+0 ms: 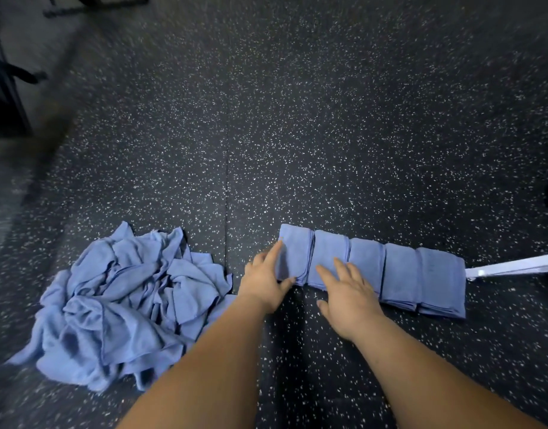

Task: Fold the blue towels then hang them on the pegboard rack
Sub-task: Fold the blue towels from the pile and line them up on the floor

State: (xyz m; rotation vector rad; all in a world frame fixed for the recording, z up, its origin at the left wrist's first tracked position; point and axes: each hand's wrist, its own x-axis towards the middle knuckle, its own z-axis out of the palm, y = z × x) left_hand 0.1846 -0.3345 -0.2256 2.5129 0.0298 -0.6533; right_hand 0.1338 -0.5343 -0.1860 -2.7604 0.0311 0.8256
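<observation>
Looking at maybe partway through the folding, judging from the floor [297, 134]. Lining up five folded towels [405, 274] in a row, edge to edge, right of centre. Touching the leftmost one [296, 252] with the left hand [263, 283], fingers straight along its side, thumb at the near corner. Pressing the right hand [344, 295] flat and spread on the second towel [328, 255]. Leaving a big crumpled pile [127, 305] unfolded over on the left. Not seeing any pegboard rack, so probably not hanging anything yet.
</observation>
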